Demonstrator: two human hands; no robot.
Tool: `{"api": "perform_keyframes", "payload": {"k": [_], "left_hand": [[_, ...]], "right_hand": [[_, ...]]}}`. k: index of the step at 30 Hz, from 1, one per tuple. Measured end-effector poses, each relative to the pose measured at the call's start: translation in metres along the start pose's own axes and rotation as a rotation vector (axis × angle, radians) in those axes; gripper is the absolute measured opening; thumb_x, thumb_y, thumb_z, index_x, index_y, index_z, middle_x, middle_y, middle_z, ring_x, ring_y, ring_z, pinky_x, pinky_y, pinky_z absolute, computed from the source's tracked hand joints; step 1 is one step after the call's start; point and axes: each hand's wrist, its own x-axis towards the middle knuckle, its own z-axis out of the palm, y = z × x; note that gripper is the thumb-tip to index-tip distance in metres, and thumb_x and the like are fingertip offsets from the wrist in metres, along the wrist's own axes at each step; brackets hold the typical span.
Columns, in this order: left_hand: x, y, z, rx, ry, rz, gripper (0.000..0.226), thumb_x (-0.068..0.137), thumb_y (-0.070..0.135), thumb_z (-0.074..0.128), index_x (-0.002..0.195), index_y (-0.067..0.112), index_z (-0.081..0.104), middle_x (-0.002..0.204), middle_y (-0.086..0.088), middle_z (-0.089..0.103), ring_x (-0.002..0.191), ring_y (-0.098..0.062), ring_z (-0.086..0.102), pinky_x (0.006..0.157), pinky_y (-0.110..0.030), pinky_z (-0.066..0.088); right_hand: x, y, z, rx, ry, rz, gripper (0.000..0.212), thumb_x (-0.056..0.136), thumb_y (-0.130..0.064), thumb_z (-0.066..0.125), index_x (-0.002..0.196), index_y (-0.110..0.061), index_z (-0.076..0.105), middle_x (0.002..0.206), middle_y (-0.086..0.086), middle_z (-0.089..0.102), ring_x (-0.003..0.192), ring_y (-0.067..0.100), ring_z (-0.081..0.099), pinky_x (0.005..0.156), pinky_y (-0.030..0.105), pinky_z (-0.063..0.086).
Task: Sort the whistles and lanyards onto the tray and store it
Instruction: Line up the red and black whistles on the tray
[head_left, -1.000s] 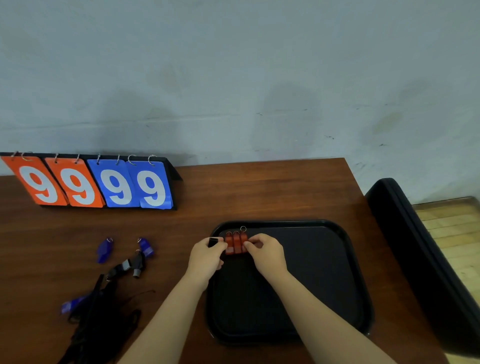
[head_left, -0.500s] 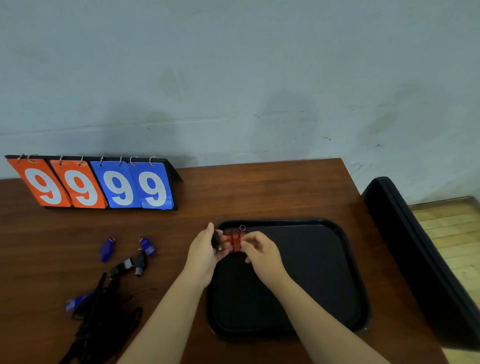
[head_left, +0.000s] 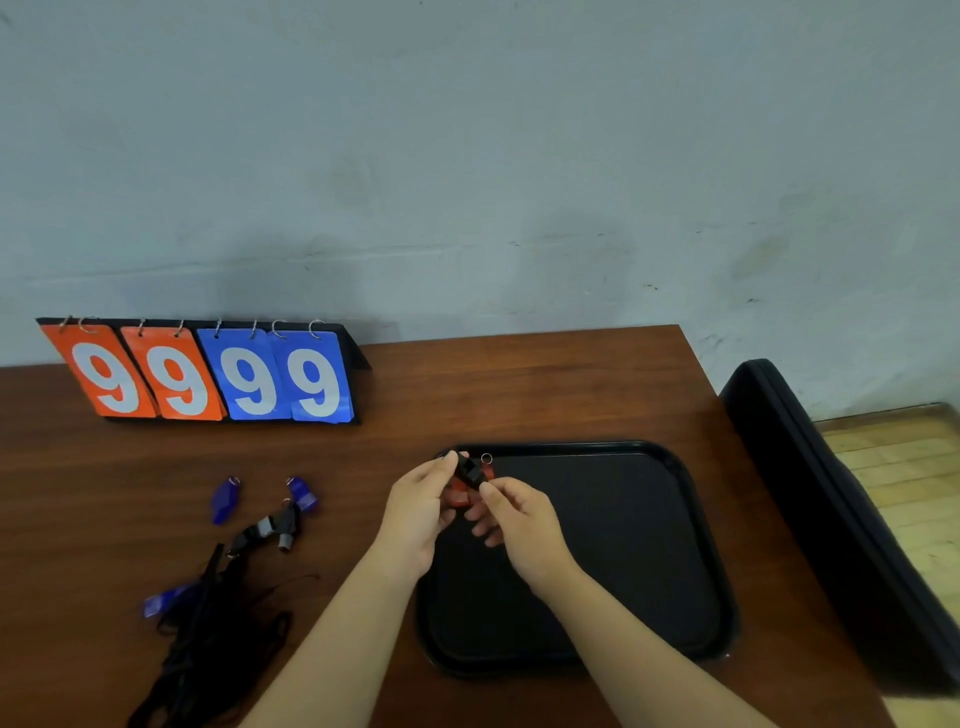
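Note:
A black tray (head_left: 675, 545) lies on the brown table. Over its far left corner my left hand (head_left: 415, 514) and my right hand (head_left: 514, 514) pinch a black whistle (head_left: 467, 472) between them. Red whistles (head_left: 460, 496) lie on the tray just under the fingers, partly hidden, one with a metal ring (head_left: 486, 458). On the table to the left lie two blue whistles (head_left: 223, 500) (head_left: 303, 493), a black whistle with grey ends (head_left: 280, 525), a third blue whistle (head_left: 166, 603) and a heap of black lanyards (head_left: 208, 639).
A flip scoreboard (head_left: 208, 374) showing 9 9 9 9 stands at the table's back left, by the wall. A black padded case (head_left: 841, 525) leans at the table's right edge. Wooden floor (head_left: 904, 467) shows beyond it.
My hands have lifted the black whistle up off the row of red whistles and both now grip it. The camera has tilted slightly.

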Motion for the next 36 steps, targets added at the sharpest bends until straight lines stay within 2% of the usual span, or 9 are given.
{"api": "perform_keyframes", "payload": {"k": [3,7,10,14,18,24,29,33,36], "left_hand": [[0.001,-0.001,0.002,-0.013,0.019,0.030,0.020,0.093,0.029,0.058,0.101,0.020,0.074,0.083,0.000,0.070,0.085,-0.016,0.061,0.083,-0.034,0.047],[0.002,0.001,0.002,0.027,0.022,0.022,0.019,0.093,0.027,0.058,0.102,0.021,0.073,0.098,-0.006,0.072,0.095,-0.021,0.064,0.088,-0.037,0.049],[0.006,0.000,0.003,0.118,0.057,0.024,0.014,0.092,0.026,0.060,0.102,0.023,0.070,0.102,-0.004,0.071,0.099,-0.020,0.064,0.085,-0.034,0.048],[0.008,-0.002,0.002,0.157,0.081,0.028,0.011,0.092,0.023,0.060,0.100,0.023,0.067,0.103,-0.003,0.070,0.100,-0.020,0.064,0.083,-0.034,0.050],[0.006,-0.005,0.004,0.143,0.083,-0.004,0.014,0.092,0.023,0.058,0.103,0.021,0.067,0.102,-0.003,0.070,0.099,-0.020,0.064,0.089,-0.038,0.051],[-0.002,-0.006,0.003,0.400,-0.079,-0.063,0.013,0.089,0.024,0.064,0.100,0.022,0.069,0.096,0.002,0.073,0.091,-0.015,0.066,0.077,-0.029,0.048],[-0.006,-0.008,0.009,0.453,-0.107,0.027,0.013,0.090,0.026,0.062,0.097,0.022,0.073,0.092,0.005,0.075,0.089,-0.012,0.068,0.077,-0.028,0.049],[-0.006,-0.009,0.011,0.552,-0.106,0.112,0.015,0.092,0.019,0.059,0.097,0.021,0.073,0.089,0.005,0.074,0.084,-0.007,0.069,0.076,-0.023,0.052],[-0.004,-0.011,0.009,0.635,-0.129,0.151,0.012,0.091,0.023,0.061,0.096,0.023,0.072,0.090,0.005,0.073,0.084,-0.007,0.068,0.074,-0.021,0.050]], "right_hand": [[-0.001,-0.001,-0.002,0.021,-0.019,0.003,0.020,0.100,-0.020,0.051,0.091,-0.019,0.069,0.080,0.000,0.070,0.066,0.004,0.063,0.062,0.020,0.050],[-0.001,-0.001,-0.003,0.015,0.024,-0.002,0.012,0.098,-0.021,0.055,0.099,-0.028,0.065,0.087,-0.005,0.071,0.070,0.005,0.065,0.063,0.019,0.053],[0.000,0.002,-0.006,-0.032,0.050,-0.026,0.021,0.095,-0.018,0.060,0.107,-0.034,0.058,0.096,-0.007,0.068,0.081,0.007,0.067,0.066,0.018,0.055],[0.002,0.005,-0.011,0.002,0.029,0.011,0.018,0.095,-0.016,0.060,0.108,-0.028,0.063,0.096,-0.004,0.071,0.083,0.007,0.069,0.069,0.018,0.054],[0.004,0.005,-0.015,0.130,0.108,0.017,0.018,0.097,-0.012,0.055,0.102,-0.024,0.067,0.094,0.000,0.072,0.078,0.009,0.068,0.068,0.021,0.056],[0.012,-0.001,-0.018,0.391,0.226,0.066,0.016,0.096,-0.008,0.055,0.109,-0.015,0.062,0.096,0.009,0.072,0.090,0.021,0.072,0.076,0.028,0.059],[0.010,0.001,-0.010,0.240,0.155,0.045,0.010,0.094,-0.015,0.061,0.102,-0.020,0.065,0.099,0.001,0.071,0.093,0.015,0.070,0.074,0.023,0.058],[0.007,0.007,-0.007,0.210,0.089,0.025,0.020,0.091,-0.012,0.065,0.105,-0.026,0.064,0.099,-0.005,0.072,0.095,0.011,0.069,0.080,0.024,0.058],[0.010,0.011,-0.011,0.184,0.131,0.050,0.019,0.092,-0.009,0.063,0.103,-0.024,0.066,0.100,-0.003,0.071,0.094,0.010,0.068,0.077,0.023,0.057]]}}
